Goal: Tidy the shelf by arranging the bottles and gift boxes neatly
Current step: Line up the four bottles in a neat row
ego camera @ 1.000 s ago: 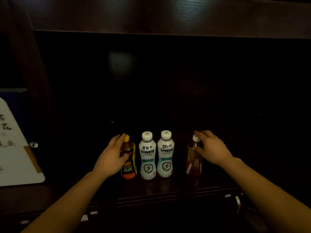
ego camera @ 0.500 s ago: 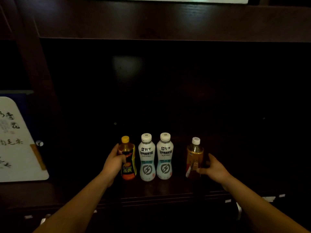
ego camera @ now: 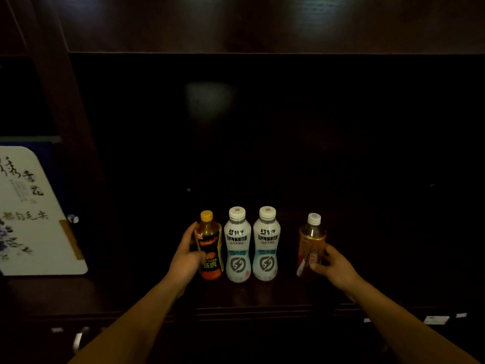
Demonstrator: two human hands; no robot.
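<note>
Several bottles stand upright in a row near the front of a dark wooden shelf [ego camera: 262,300]. The leftmost is an orange-and-black bottle with a yellow cap [ego camera: 210,243]; my left hand [ego camera: 187,258] grips its left side, thumb across the front. Two white bottles [ego camera: 237,245] [ego camera: 267,244] stand touching beside it. After a gap comes an amber tea bottle with a white cap [ego camera: 311,237]; my right hand [ego camera: 332,264] holds its lower right side with curled fingers.
A white gift box with calligraphy and a blue backing [ego camera: 34,211] leans in the neighbouring compartment on the left, beyond a wooden upright [ego camera: 65,127]. The shelf's back is dark. The board above [ego camera: 262,24] overhangs. Small pale tags [ego camera: 435,319] lie along the front edge.
My right hand dropped from the tea bottle's cap to its lower side and now holds it. My left hand slid down the orange bottle's side. The bottles stayed in place.
</note>
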